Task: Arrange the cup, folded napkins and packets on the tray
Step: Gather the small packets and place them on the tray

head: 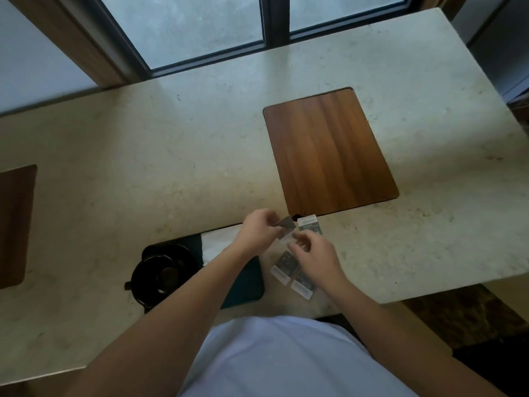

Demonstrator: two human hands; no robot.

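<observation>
— which way does that packet (pixel 287 224) run?
— tilted, long axis slanting away toward the wooden inlay (pixel 329 150), pinched at its near end by the left hand (pixel 259 229).
— and the right hand (pixel 315 253)?
— fingers curled, hovering just beside it; whether it grips, i cannot tell. three flat packets (pixel 286 266) lie on the marble counter (pixel 143 167), right of the dark tray (pixel 246 285) holding a black cup (pixel 160 277) and white napkin (pixel 217 243).

Black cup (pixel 160 277), dark green tray (pixel 246 285), white napkin (pixel 217 243) (grey-white packets (pixel 310 226))
</observation>
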